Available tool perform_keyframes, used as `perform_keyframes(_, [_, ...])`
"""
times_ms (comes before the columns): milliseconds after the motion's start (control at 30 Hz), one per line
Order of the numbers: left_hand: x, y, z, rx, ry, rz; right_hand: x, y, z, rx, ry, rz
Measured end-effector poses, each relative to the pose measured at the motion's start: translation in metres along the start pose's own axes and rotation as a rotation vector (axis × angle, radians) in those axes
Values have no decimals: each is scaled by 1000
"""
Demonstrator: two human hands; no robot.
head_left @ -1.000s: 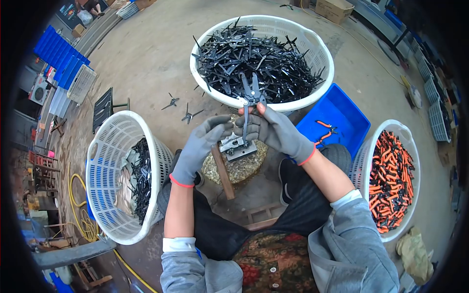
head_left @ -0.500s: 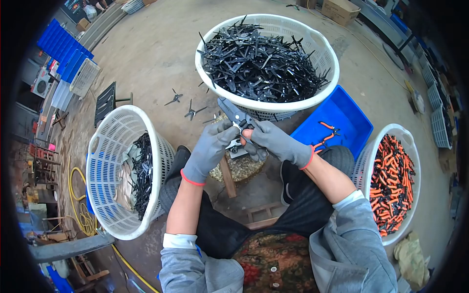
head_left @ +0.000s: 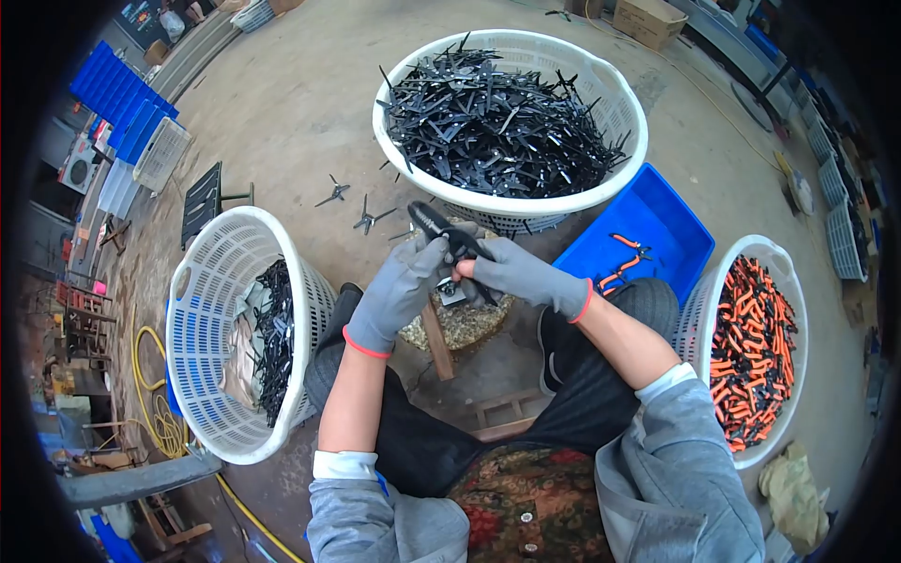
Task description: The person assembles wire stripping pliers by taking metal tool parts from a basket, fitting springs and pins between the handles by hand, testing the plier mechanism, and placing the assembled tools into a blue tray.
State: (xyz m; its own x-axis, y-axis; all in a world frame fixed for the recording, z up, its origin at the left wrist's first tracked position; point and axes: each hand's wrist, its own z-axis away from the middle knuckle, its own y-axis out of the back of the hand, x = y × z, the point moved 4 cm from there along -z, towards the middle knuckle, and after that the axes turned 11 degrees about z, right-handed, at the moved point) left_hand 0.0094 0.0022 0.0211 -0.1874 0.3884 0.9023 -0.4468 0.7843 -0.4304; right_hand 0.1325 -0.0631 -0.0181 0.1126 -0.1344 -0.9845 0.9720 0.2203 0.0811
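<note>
Across the floor [head_left: 310, 122] ahead, a large white basket [head_left: 526, 205] heaped with black metal pieces [head_left: 502, 131], several jutting past the rim; apt to shed some if knocked. At the left, another white basket [head_left: 202, 328], with dark pieces [head_left: 275, 342] along one side. At the right, a third basket [head_left: 695, 314] full of orange-and-black pieces [head_left: 754, 347]; close to the right knee, so perhaps easily jostled by a shifting leg. Beside that same knee, a blue tray [head_left: 676, 220] holding an orange-handled tool [head_left: 642, 252]; likewise open to a nudge.

Between the legs, a stone block [head_left: 466, 324] bearing a metal fixture [head_left: 452, 293], partly hidden; against its near side, a wooden strip [head_left: 438, 342], possibly easy to dislodge with a foot.

Just above the block, both hands together: left hand [head_left: 404, 277] clasped around a black tool [head_left: 460, 242], right hand [head_left: 521, 272] pinching its lower part. Could slip and strike the fixture, with smooth glove fabric as a likely cause. Smallest, a bare fingertip [head_left: 464, 269] of the right hand, close against the tool; could get nipped by a sudden closing. Too blurred and overlapped to tell the exact contact.
</note>
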Motion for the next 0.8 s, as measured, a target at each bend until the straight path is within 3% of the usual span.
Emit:
perform_keyframes(67, [10,0,4,92,39,-142,3,-5,-3,-45,-21,169])
perform_keyframes(133, [18,17,11,109,-95,-204,-2,-2,-4,95,203,523])
perform_keyframes(200, [45,48,35,242,-231,-545,4,9,-5,155,118,726])
perform_keyframes(233, [58,70,51,348,-255,-561,6,14,-5,185,73,824])
perform_keyframes(267, [61,107,70,530,-228,-435,7,15,-4,183,67,815])
perform_keyframes(300, [74,134,95,634,-140,-930,7,16,-3,179,62,808])
perform_keyframes(333, [67,183,122,760,-184,-791,6,16,-2,173,59,803])
perform_keyframes(367, [56,228,153,888,-128,-906,2,13,0,151,47,827])
perform_keyframes(433, [1,365,233,877,-127,-1246,1,8,1,109,52,825])
perform_keyframes(467, [8,308,237,923,234,-1535,0,6,1,88,53,825])
perform_keyframes(500, [-16,339,268,1051,551,-1458,-2,6,2,88,46,813])
perform_keyframes(567, [-60,379,311,954,493,-1532,-2,10,1,110,64,745])
perform_keyframes(600, [-63,359,307,964,639,-1552,-3,13,-1,120,74,711])
perform_keyframes(700, [-68,371,299,846,760,-1353,-2,37,-13,185,-5,615])
perform_keyframes(767, [-61,377,285,725,738,-1257,3,68,-26,285,-165,214])
perform_keyframes(800, [-46,365,267,725,662,-1299,17,91,-38,329,-147,62])
